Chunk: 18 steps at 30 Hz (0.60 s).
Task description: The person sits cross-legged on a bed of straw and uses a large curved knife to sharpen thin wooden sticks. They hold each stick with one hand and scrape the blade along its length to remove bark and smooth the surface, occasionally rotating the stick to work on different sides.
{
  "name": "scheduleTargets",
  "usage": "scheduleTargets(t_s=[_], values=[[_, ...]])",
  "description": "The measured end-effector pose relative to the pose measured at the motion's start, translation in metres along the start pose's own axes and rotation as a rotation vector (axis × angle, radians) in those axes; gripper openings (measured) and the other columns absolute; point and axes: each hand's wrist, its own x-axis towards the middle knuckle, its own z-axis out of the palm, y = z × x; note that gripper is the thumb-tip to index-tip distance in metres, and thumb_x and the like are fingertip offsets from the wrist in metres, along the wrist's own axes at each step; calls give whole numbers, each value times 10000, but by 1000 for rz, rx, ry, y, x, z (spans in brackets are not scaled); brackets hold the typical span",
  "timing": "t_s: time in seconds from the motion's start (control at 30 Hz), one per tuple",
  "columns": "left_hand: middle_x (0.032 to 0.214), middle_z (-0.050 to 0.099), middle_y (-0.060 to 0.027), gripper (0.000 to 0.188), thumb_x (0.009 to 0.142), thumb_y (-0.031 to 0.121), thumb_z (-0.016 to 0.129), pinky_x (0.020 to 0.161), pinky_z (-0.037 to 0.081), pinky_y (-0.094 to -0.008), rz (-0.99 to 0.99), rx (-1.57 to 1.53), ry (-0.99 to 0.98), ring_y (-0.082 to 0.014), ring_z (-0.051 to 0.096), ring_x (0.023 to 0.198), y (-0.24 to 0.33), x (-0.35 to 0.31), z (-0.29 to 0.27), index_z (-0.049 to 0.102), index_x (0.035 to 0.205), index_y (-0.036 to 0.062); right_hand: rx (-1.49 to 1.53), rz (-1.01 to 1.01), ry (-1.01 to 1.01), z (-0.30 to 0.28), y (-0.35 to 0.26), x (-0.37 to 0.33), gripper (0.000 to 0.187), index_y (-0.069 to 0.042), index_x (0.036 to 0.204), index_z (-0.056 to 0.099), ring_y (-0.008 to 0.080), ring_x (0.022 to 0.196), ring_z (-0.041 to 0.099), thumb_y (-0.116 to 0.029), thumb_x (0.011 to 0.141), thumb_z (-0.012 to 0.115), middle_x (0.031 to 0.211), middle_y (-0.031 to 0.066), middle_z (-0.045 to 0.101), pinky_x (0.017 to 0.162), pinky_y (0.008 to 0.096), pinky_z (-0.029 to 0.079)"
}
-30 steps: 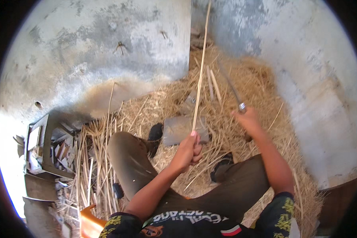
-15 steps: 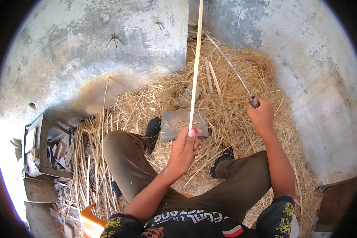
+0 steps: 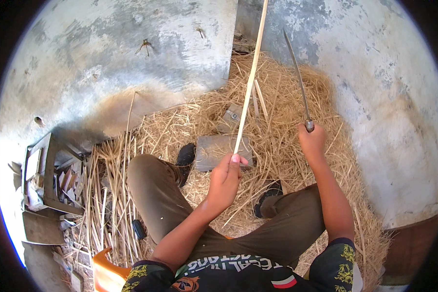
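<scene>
Swung rightward, the long knife [image 3: 298,78] was gripped by the right hand [image 3: 312,141]; a cropped strip [image 3: 251,78], by the left hand [image 3: 225,177], partly hiding the block's [image 3: 211,153] near edge.

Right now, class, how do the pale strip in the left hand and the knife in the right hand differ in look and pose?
The pale strip is straw-coloured; the knife has a dark grey blade.
The pale strip runs out past the picture's top edge; the knife's tip is in view.
The pale strip leans rightward going up; the knife leans leftward.
Both are long, slender and held near the lower end.
</scene>
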Motion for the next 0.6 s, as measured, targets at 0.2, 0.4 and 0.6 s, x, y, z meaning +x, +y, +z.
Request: scheduleTargets(t_s=[0.2, 0.4, 0.6], values=[[641, 351, 49, 308, 1097, 285, 382, 410, 240, -221, -41, -85, -19, -30, 290, 468, -2, 0, 2, 546, 1088, 25, -140, -201, 8, 3, -20, -20, 210, -14, 783, 646, 304, 548, 610, -208, 811, 721, 589, 137, 595, 560, 421, 463], [639, 347, 44, 293, 1097, 268, 381, 401, 248, -224, -29, -47, -17, -34, 297, 461, -6, 2, 2, 544, 1106, 24, -303, -434, -25, 25, -23, -27, 177, -73, 881, 654, 343, 618, 665, -227, 814, 713, 637, 132, 641, 577, 446, 505], [636, 375, 37, 279, 1092, 252, 396, 402, 274, -226, -38, -13, -36, -34, 333, 461, -6, 7, -2, 545, 1080, 17, -249, -682, -108, 26, -33, -50, 171, -99, 836, 630, 312, 582, 654, -192, 735, 732, 617, 90, 638, 552, 451, 469]])
